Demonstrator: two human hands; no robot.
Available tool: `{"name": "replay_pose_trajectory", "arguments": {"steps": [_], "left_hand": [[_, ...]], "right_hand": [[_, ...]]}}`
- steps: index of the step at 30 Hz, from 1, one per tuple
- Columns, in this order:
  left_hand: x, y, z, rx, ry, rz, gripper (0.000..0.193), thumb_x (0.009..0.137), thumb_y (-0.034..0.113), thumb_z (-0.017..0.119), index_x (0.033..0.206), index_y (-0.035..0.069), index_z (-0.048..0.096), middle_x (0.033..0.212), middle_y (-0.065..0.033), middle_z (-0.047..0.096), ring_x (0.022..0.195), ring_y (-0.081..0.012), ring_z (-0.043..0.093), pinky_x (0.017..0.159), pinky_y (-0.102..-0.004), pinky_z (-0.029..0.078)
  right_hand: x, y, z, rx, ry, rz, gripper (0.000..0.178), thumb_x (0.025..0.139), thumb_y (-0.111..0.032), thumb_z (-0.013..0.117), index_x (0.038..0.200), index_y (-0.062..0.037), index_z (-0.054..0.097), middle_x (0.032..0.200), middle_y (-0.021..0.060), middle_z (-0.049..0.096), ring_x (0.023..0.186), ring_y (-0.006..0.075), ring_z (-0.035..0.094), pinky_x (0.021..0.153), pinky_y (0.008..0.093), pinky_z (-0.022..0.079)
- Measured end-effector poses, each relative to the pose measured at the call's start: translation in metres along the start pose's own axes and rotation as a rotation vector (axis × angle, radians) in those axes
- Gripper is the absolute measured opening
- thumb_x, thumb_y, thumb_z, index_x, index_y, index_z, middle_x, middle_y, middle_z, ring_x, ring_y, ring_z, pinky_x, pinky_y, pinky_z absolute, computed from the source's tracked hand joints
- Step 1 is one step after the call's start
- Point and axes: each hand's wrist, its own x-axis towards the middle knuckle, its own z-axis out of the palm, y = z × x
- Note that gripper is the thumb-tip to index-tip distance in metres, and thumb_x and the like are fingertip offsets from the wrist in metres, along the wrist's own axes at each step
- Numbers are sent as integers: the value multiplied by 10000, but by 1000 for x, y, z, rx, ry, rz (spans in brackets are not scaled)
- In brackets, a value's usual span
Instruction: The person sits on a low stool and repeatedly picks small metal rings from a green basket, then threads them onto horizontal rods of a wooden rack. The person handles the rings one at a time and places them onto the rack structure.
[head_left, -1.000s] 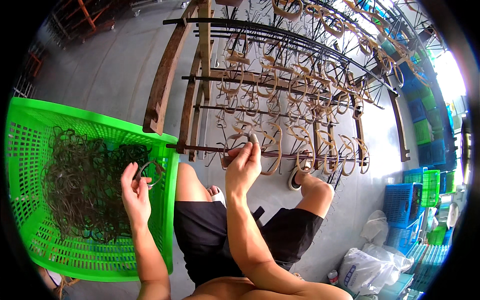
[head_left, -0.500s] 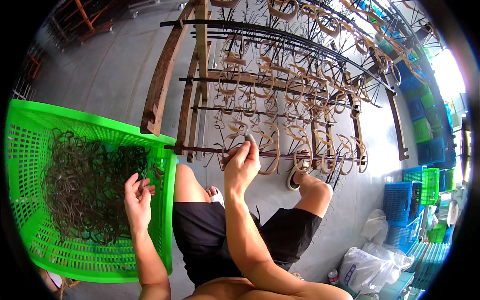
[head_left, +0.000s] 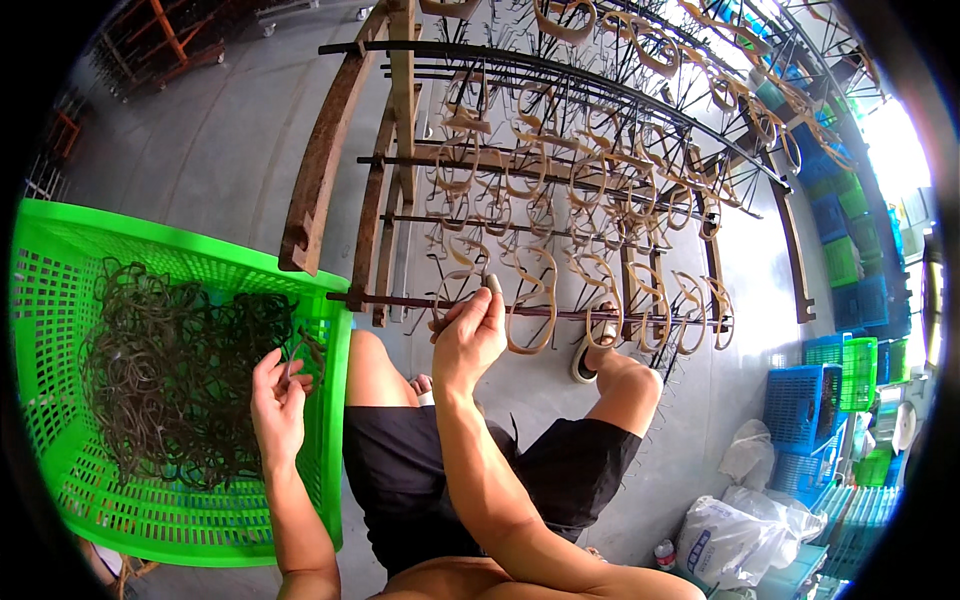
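Just inside the right wall of a green basket [head_left: 325, 460], a dark curved strip [head_left: 312, 346] is jutting up from the left hand [head_left: 280, 400], whose thumb and fingertips are pinching it at its lower part. Judging by its thinness, the strip is probably weighing very little and flexing with some spring, seeming less likely to break than to snag on its neighbours; a light fingertip hold on the band, near one end, is looking like the surest place to take it. To its left, a heap of dark strips [head_left: 170, 380] is lying tangled across the basket's floor.

Across from the basket, the right hand [head_left: 470, 330] is hovering at the left part of a dark rod [head_left: 400, 301], its fingers drawn together and the thumb pressing against them; whether they are gripping anything, one cannot tell. A pale, cap-like piece [head_left: 491, 283] is showing at a fingertip. Farther along that rod, tan loops [head_left: 553, 290] are hanging in a row, appearing light and thin-walled.

Behind them, a wooden rack [head_left: 338, 150] is carrying more rods and loops. At far right, blue crates [head_left: 800, 395] are standing stacked, a white plastic bag [head_left: 740, 545] sitting near them.
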Motion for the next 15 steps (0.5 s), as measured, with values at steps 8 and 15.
{"name": "replay_pose_trajectory", "arguments": {"steps": [8,15], "left_hand": [[-1,-1,-2,31,14,-12,411,871,-59,452,1274,6,403,1084,-165,576,845,-164,590,763,-291,501],[-2,2,-3,-193,210,-47,354,867,-10,457,1221,1,464,1054,-141,584,857,-175,594,771,-307,503]], "right_hand": [[-9,3,-2,-14,-166,-19,280,975,-193,444,1161,-10,546,554,-37,448,434,32,403,387,202,373],[-6,9,-10,-466,-255,-349,271,922,-99,524,1170,8,547,530,108,508,421,162,494,415,309,409]]}}
